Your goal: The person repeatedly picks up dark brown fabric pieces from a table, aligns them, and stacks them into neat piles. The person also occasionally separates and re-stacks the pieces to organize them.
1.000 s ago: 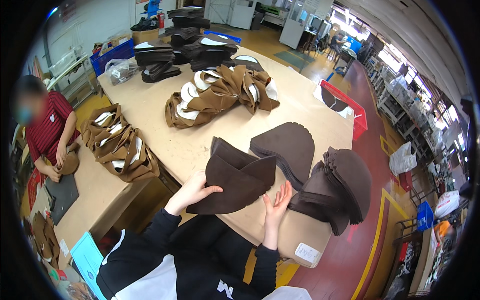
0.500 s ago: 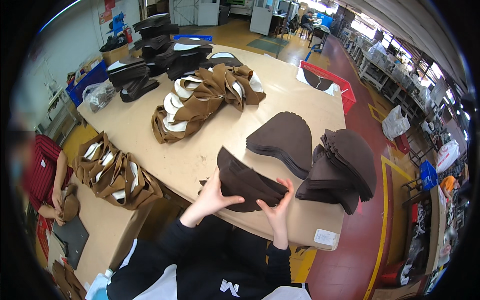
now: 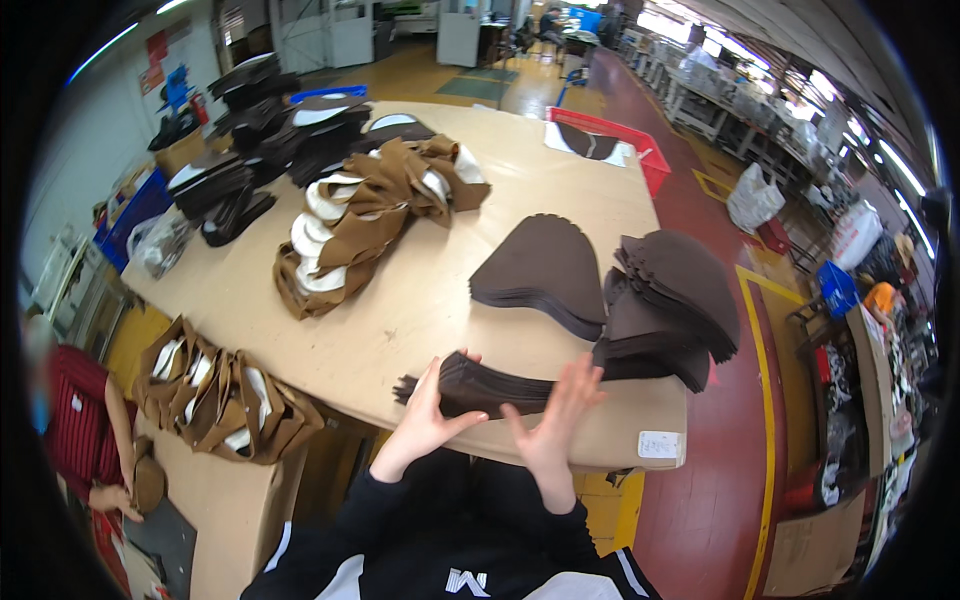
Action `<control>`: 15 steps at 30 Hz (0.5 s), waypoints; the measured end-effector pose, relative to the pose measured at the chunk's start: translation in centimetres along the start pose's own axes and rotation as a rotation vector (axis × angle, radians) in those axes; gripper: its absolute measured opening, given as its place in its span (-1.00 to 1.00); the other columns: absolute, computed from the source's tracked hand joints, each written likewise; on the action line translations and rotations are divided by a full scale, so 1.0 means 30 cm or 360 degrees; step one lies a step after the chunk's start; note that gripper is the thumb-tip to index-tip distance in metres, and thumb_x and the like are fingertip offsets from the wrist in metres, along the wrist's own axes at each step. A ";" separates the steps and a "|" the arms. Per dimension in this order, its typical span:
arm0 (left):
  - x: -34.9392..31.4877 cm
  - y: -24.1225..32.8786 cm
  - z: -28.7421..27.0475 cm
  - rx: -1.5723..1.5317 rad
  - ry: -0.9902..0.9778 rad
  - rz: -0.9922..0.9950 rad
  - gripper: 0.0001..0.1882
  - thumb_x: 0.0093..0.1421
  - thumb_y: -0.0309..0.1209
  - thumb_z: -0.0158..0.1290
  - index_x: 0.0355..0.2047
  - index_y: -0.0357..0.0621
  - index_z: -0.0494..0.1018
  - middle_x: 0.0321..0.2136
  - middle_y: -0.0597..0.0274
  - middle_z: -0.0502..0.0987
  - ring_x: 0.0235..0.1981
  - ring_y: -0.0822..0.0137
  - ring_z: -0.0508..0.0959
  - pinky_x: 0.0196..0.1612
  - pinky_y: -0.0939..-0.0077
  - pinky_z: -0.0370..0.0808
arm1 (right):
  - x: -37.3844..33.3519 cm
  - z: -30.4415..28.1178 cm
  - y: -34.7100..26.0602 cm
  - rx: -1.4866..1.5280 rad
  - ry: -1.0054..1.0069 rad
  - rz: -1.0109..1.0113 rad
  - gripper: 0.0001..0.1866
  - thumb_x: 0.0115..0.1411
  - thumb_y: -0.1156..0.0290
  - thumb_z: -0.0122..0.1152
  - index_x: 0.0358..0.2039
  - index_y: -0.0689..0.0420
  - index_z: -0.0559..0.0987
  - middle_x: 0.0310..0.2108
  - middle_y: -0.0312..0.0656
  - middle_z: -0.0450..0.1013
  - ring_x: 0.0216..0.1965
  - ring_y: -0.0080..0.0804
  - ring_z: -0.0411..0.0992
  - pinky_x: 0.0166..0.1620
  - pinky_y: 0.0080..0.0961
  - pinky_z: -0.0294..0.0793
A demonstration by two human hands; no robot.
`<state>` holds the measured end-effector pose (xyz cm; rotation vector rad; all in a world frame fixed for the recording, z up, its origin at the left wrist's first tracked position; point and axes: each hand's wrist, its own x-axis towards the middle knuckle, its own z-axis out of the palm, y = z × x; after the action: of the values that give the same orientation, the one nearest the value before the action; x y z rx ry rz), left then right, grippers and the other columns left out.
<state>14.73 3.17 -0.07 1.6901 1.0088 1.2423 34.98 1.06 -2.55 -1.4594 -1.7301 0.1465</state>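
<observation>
A stack of dark brown cut pieces (image 3: 495, 388) stands on edge near the table's front edge. My left hand (image 3: 425, 418) is around its left end, thumb in front and fingertips showing behind. At the right end, my right hand (image 3: 556, 418) has its fingers stretched and spread, resting by the stack without closing on it. Just beyond lies a flat pile of dark brown rounded pieces with scalloped tops (image 3: 540, 265). To its right, another pile of similar pieces (image 3: 680, 290) leans in a fanned heap.
Brown pieces with white linings (image 3: 350, 225) lie bunched mid-table; another bunch (image 3: 225, 395) sits at left. Black stacks (image 3: 215, 190) stand far left. A red crate (image 3: 650, 160) is by the far edge. At lower left, a co-worker's hands (image 3: 125, 490) hold a brown piece.
The dark brown stack has come down from my raised hands to the table, upright on edge. My right hand has loosened and its fingers have spread. The view has shifted slightly.
</observation>
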 end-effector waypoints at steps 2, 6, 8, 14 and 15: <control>-0.002 -0.009 0.004 -0.0080 -0.0017 -0.0029 -0.17 0.03 -0.49 0.40 0.28 -0.27 0.26 0.09 0.10 0.56 0.13 0.16 0.55 0.23 0.31 0.40 | 0.025 -0.012 -0.052 0.0111 -0.0005 -0.0042 0.07 0.10 0.02 0.42 0.47 0.17 0.08 0.46 0.08 0.03 0.50 0.19 -0.13 0.41 0.39 -0.34; -0.032 -0.043 -0.019 -0.0364 0.0150 -0.0218 -0.60 0.15 -0.64 0.26 0.02 -0.36 0.50 -0.10 0.12 0.65 -0.07 0.40 0.60 0.04 0.47 0.50 | 0.045 0.019 -0.006 0.0326 -0.0023 -0.0230 0.07 0.09 0.23 0.47 0.49 0.11 0.02 0.49 0.11 -0.08 0.52 0.13 -0.17 0.46 0.17 -0.23; -0.041 -0.035 -0.018 -0.0397 0.0278 -0.0292 -0.77 0.19 -0.65 0.22 -0.13 -0.35 0.58 -0.23 0.17 0.68 -0.18 0.43 0.61 -0.05 0.48 0.53 | 0.035 0.080 0.020 0.0629 0.0279 -0.0242 0.19 0.03 0.41 0.53 0.51 0.03 -0.09 0.51 0.16 -0.22 0.53 0.06 -0.22 0.48 0.05 -0.19; -0.103 -0.178 0.064 -0.0776 0.0795 -0.0121 -0.59 0.27 -0.56 0.21 0.11 -0.31 0.42 0.04 0.16 0.56 0.07 0.37 0.50 0.19 0.42 0.38 | -0.073 0.157 0.023 0.2084 0.0124 0.0906 0.28 0.05 0.69 0.43 0.52 -0.02 -0.32 0.51 0.03 -0.16 0.52 -0.22 -0.15 0.48 -0.26 -0.10; -0.105 -0.187 0.055 -0.0846 0.0843 -0.0045 -0.56 0.29 -0.51 0.22 0.14 -0.30 0.40 0.07 0.16 0.54 0.08 0.36 0.50 0.22 0.40 0.36 | -0.088 0.157 0.018 0.2210 -0.0033 0.0894 0.26 0.05 0.71 0.42 0.52 0.02 -0.30 0.51 0.01 -0.12 0.52 -0.25 -0.12 0.47 -0.27 -0.09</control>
<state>14.89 2.13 -6.63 0.9551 0.8789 1.7997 32.21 0.91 -7.22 -0.7611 -0.7351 1.3429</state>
